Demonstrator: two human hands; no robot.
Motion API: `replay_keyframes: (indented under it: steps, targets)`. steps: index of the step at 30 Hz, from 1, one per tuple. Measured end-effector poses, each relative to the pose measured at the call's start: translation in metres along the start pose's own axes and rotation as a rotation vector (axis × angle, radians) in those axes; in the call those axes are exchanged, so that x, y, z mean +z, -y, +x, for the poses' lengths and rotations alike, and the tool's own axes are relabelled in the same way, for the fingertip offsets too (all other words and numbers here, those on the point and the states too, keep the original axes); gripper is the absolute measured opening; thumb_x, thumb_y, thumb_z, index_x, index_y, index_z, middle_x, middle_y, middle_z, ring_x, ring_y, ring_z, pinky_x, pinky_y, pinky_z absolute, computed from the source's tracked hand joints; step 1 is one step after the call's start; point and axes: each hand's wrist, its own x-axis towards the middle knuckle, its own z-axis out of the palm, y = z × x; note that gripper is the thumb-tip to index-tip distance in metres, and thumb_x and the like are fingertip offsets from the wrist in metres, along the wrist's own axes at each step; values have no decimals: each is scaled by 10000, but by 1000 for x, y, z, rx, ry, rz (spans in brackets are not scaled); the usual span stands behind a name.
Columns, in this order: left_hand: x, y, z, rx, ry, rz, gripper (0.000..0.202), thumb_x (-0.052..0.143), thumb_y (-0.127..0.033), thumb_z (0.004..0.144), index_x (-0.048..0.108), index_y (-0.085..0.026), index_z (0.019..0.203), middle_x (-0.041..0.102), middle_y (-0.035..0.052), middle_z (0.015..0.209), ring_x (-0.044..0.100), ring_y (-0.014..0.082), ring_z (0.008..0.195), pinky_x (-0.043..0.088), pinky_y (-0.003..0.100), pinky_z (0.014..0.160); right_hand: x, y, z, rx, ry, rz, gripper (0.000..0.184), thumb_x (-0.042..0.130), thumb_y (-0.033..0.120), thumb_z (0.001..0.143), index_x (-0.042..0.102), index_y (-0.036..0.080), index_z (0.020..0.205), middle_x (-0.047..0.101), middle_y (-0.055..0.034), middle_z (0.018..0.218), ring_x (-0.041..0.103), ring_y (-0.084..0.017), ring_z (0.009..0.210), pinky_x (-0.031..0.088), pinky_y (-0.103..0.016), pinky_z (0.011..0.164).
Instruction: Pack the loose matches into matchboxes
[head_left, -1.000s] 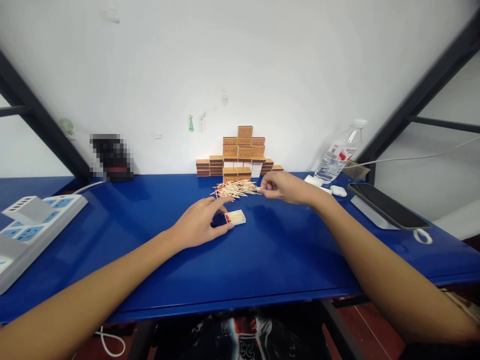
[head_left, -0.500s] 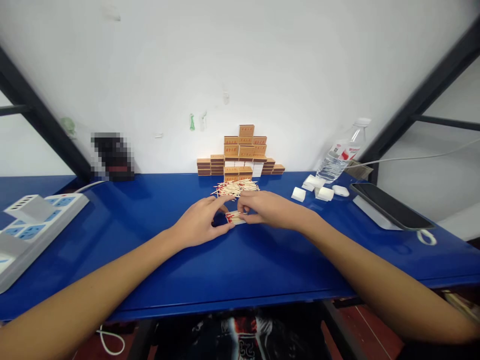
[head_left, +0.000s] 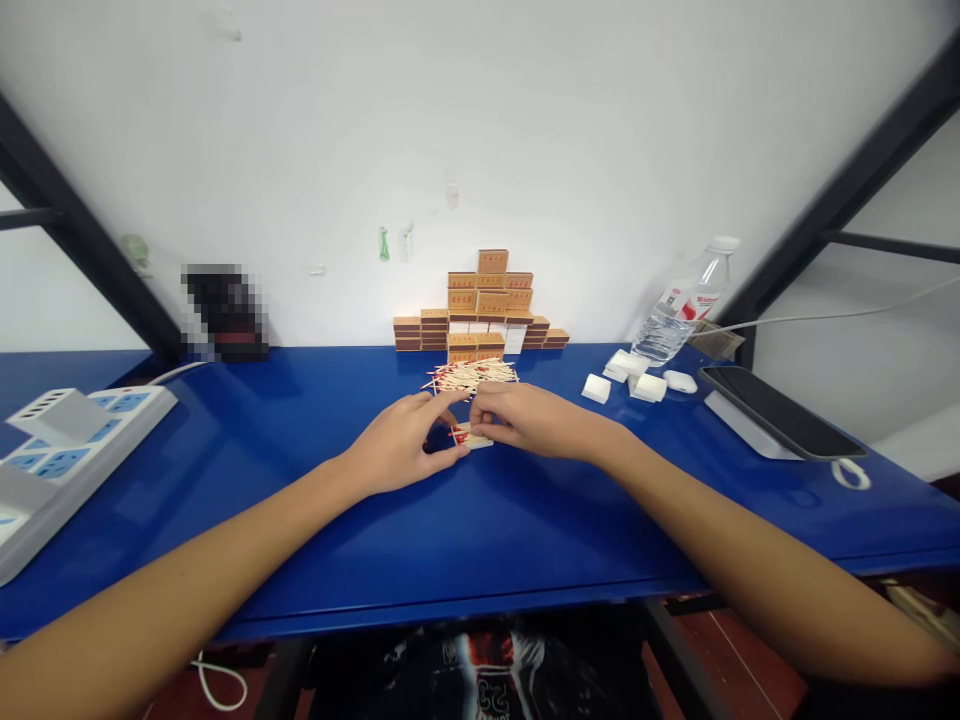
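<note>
A small open matchbox tray (head_left: 471,436) with red-tipped matches lies on the blue table (head_left: 480,520). My left hand (head_left: 401,445) curls round its left end, thumb and fingers gripping it. My right hand (head_left: 525,420) rests over the tray's right side, fingers pinched together on matches at the tray; most of the tray is hidden by it. Just behind lies a loose pile of matches (head_left: 472,375). A stack of brown matchboxes (head_left: 484,305) stands against the wall.
A white power strip (head_left: 52,450) sits at the left edge. Small white box trays (head_left: 630,378), a water bottle (head_left: 679,310), a white earbud case (head_left: 680,381) and a dark phone on a stand (head_left: 780,412) are at the right. A pixelated dark object (head_left: 225,312) stands back left.
My right hand came from the match pile to the tray held by my left hand, then settled a little closer over it. My left hand stayed put.
</note>
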Motion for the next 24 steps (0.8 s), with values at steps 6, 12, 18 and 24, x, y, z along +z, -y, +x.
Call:
replay_keyframes:
  steps: [6,12,18,24]
  targets:
    - [0,0,0,5,-2,-1,597,702,-406,933,480,-239,1462,748,45,1119,688,214,864,542,378,779,-4,-4,-3,36,31,-5,45,616,178,973,658,181,956,671,-61,983,585,-172,839,429,-298,738]
    - [0,0,0,1,2,11,598,703,-412,932,478,-236,1458,750,47,1125,693,226,889,544,389,792,-6,-4,-4,59,44,45,59,616,190,972,665,187,940,675,-51,947,573,-165,807,422,-289,704]
    - [0,1,0,5,-9,8,583,711,-390,929,481,-235,1441,752,48,1141,698,247,975,546,411,865,-3,3,-1,41,62,88,76,627,235,981,672,185,947,670,-54,934,559,-162,782,410,-294,692]
    - [0,1,0,4,0,3,594,716,-383,925,478,-234,1449,754,47,1152,699,241,986,543,415,900,-8,4,-2,60,58,101,63,633,215,966,684,184,944,675,-36,902,555,-148,763,397,-276,669]
